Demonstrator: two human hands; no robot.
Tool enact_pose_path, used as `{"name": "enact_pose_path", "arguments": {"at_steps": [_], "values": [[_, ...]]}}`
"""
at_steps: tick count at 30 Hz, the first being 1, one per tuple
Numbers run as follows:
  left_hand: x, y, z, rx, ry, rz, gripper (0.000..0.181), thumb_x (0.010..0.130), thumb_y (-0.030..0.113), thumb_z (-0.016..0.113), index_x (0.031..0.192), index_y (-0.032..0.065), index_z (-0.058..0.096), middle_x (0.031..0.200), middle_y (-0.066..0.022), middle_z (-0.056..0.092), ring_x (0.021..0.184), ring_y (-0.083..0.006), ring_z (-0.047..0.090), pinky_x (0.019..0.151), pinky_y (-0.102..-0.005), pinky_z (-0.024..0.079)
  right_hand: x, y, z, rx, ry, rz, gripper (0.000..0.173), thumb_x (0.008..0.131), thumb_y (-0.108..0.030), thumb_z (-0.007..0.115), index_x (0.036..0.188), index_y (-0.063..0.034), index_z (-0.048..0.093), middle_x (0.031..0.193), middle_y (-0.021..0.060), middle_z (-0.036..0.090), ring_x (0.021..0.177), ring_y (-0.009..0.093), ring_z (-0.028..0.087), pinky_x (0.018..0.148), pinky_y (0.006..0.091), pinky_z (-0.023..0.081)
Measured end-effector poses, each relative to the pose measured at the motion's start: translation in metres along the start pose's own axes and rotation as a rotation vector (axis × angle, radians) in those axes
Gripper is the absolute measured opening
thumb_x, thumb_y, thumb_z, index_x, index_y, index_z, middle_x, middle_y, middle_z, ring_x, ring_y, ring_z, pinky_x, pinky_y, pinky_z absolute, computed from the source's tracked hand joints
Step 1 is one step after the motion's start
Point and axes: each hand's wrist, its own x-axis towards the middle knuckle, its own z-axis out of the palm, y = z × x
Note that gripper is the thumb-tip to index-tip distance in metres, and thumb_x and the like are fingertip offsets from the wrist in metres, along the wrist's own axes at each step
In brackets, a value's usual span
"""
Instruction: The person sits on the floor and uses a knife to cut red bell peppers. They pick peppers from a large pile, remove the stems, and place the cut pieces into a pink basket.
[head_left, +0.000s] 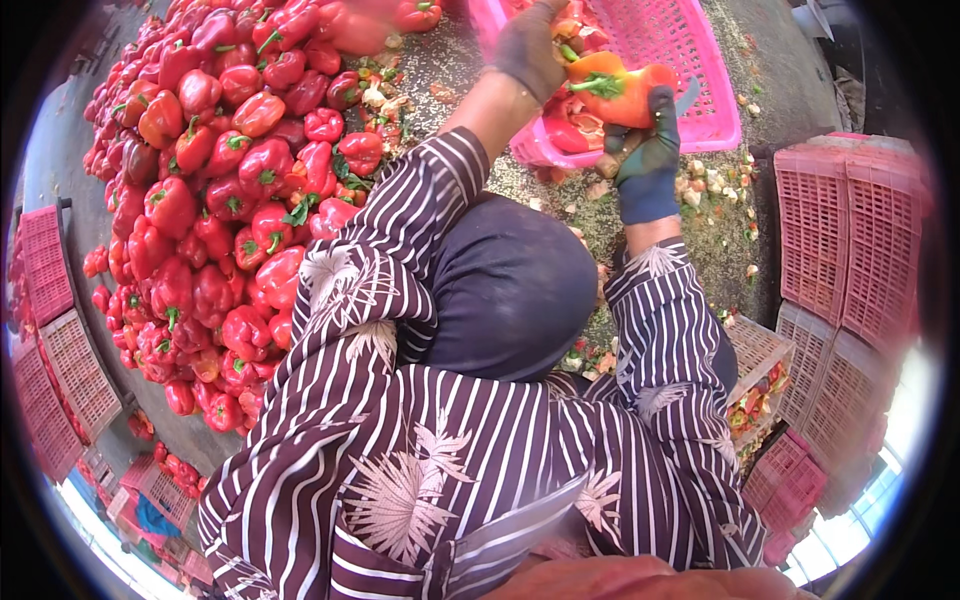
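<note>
My right hand (646, 154), in a dark blue-green glove, grips an orange-red bell pepper (637, 90) with its green stem facing left. A knife with a short curved blade (688, 96) is in the same hand, its blade showing just past the thumb. At the near left rim of a pink plastic crate (709, 67) is my left hand (529, 52), in a dark glove; its fingers are partly cut off by the top edge, so its grip is unclear. Cut red pepper pieces (566, 131) lie inside the crate, below the held pepper.
A large heap of whole red bell peppers (232, 157) covers the floor at left. Pale seeds and trimmed cores (701, 187) litter the concrete. Pink crates (814, 225) are stacked at right, near a crate of pepper scraps (757, 401). More crates (79, 375) stand far left.
</note>
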Motion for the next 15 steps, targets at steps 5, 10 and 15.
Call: {"name": "enact_pose_path", "arguments": {"at_steps": [5,10,15], "values": [[0.006,-0.031,0.028,1.069,0.300,0.346,0.032,0.084,0.035,0.072,0.098,0.0072,0.063,0.077,-0.0061,0.064,0.071,-0.0189,0.061,0.064,-0.0332,0.051,-0.017,-0.017,-0.002,-0.326,0.121,-0.307,0.029,0.085,-0.027,0.071,0.099,-0.0031,0.063,0.076,0.0102,0.065,0.052,0.020,0.060,0.036,0.0287,0.046],[-0.001,-0.021,0.034,1.615,0.114,0.823,0.039,0.087,0.027,0.067,0.114,-0.0003,0.059,0.091,-0.0156,0.066,0.085,-0.0280,0.064,0.078,-0.0379,0.053,-0.024,-0.029,-0.008,-0.379,0.139,-0.326,0.023,0.086,-0.024,0.068,0.099,-0.0056,0.064,0.076,0.0096,0.065,0.054,0.020,0.062,0.036,0.0292,0.048],[-0.023,-0.020,0.046,1.678,-0.466,0.409,0.055,0.079,0.030,0.078,0.124,0.0042,0.057,0.110,-0.0129,0.066,0.101,-0.0198,0.064,0.088,-0.0321,0.051,-0.010,-0.032,-0.046,-0.164,0.045,-0.219,0.025,0.083,-0.023,0.072,0.098,-0.0050,0.062,0.074,0.0071,0.064,0.048,0.017,0.060,0.033,0.0278,0.047]]}}
